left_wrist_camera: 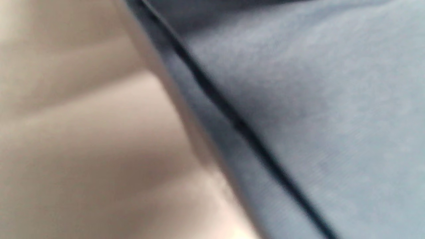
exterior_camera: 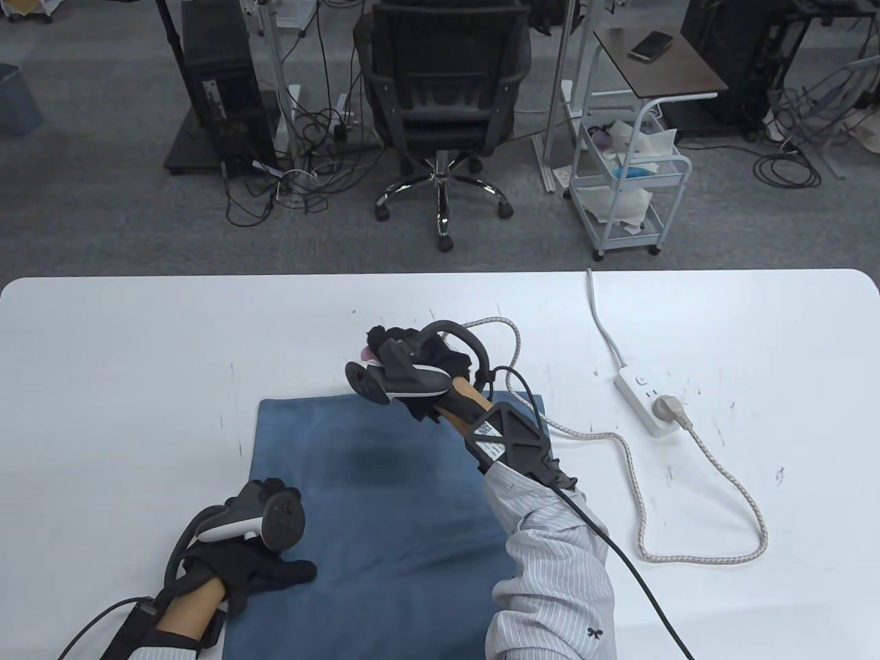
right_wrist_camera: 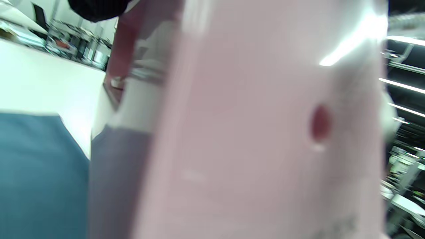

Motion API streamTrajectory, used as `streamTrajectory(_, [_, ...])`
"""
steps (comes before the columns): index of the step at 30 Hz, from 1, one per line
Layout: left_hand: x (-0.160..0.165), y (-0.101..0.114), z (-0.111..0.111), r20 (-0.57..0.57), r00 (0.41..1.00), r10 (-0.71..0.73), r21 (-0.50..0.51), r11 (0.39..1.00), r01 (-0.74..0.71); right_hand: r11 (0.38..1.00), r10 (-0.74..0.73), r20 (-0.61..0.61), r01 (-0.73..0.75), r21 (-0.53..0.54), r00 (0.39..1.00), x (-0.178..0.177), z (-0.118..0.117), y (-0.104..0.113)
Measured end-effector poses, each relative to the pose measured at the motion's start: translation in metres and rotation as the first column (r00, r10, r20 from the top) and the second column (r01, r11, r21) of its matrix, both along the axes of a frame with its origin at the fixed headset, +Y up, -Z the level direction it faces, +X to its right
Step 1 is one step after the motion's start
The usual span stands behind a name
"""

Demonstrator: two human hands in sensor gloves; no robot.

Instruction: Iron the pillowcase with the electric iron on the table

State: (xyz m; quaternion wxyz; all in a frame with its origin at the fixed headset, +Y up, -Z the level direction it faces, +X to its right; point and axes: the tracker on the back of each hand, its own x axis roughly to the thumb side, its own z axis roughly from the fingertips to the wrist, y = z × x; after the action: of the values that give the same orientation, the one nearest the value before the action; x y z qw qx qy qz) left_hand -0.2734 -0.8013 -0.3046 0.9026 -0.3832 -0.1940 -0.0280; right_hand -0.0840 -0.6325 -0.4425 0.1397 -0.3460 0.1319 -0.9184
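White table (exterior_camera: 137,357) bears pillowcase (exterior_camera: 385,522), power strip (exterior_camera: 646,402).

Table view: high, angled down over table (exterior_camera: 137,357) toward office. Both wrist views: very close, blurred. All three share the pillowcase (exterior_camera: 385,495).
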Motion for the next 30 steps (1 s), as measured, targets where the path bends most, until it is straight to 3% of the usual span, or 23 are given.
streamTrajectory(3, [0.000, 0.000, 0.000, 0.000, 1.000, -0.001, 0.002, 1.000, 0.001, 0.999, -0.031, -0.094, 0.028, -0.028, 0.995, -0.022, 0.018, 0.001])
streamTrajectory(8, [0.000, 0.000, 0.000, -0.001, 1.000, -0.001, 0.003, 1.000, 0.001, 0.993, -0.026, -0.234, -0.001, -0.114, 0.972, -0.069, 0.036, -0.048])
streamTrajectory(13, [0.000, 0.000, 0.000, 0.000, 1.000, -0.005, -0.001, 1.000, 0.005, 0.988, -0.019, -0.252, -0.019, -0.150, 0.968, -0.099, 0.034, -0.086])
streamTrajectory(19, [0.000, 0.000, 0.000, 0.002, 1.000, -0.002, -0.002, 1.000, 0.002, 0.974, -0.177, -0.104, 0.159, -0.164, 0.979, -0.110, 0.007, -0.097])
streamTrajectory(27, [0.000, 0.000, 0.000, 0.000, 1.000, -0.006, 0.000, 1.000, 0.006, 0.987, -0.151, 0.111, 0.155, -0.032, 0.982, -0.118, -0.018, -0.099])
streamTrajectory(30, [0.000, 0.000, 0.000, 0.002, 1.000, -0.011, 0.002, 1.000, 0.011, 0.984, -0.160, 0.125, 0.168, -0.053, 0.979, -0.110, -0.021, -0.094])
